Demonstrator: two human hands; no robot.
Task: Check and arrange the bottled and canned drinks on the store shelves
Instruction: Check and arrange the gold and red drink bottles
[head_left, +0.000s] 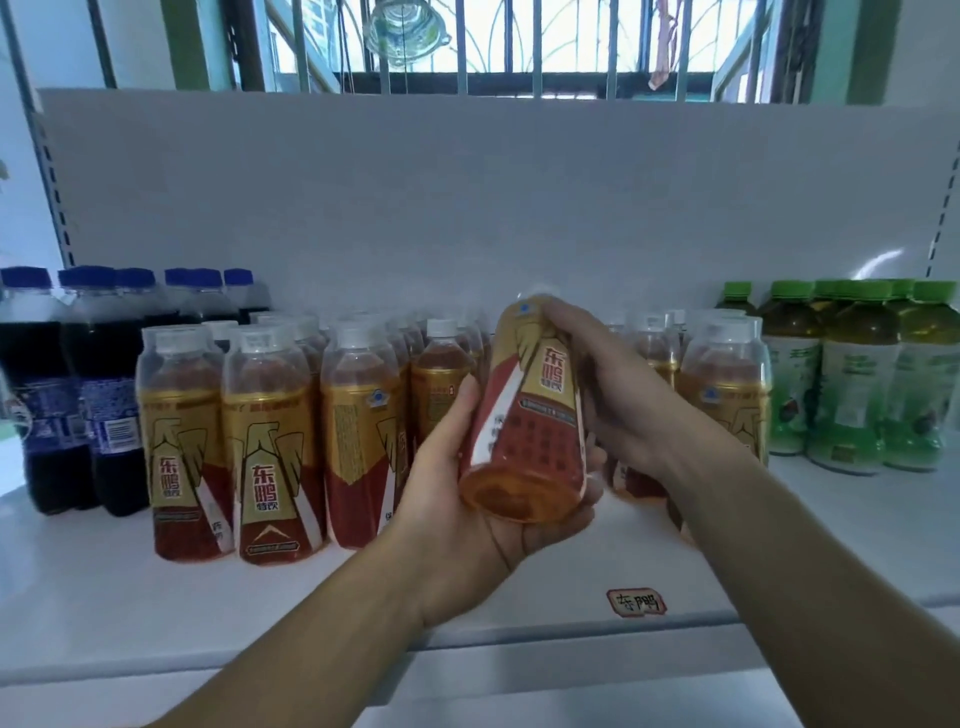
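I hold one amber drink bottle (530, 410) with a gold and red label, tilted so its base faces me, above the white shelf (208, 613). My left hand (467, 499) cups its lower end from below and the left. My right hand (618, 395) grips its upper half from the right, fingers curled over the shoulder; the cap is hidden. Several matching bottles (270, 441) stand in rows behind and to both sides.
Dark cola bottles with blue caps (72, 395) stand at the left end. Green-capped tea bottles (852, 384) stand at the right. A red-bordered price tag (636, 603) sticks to the shelf's front. The white back panel (467, 208) rises behind, below a barred window.
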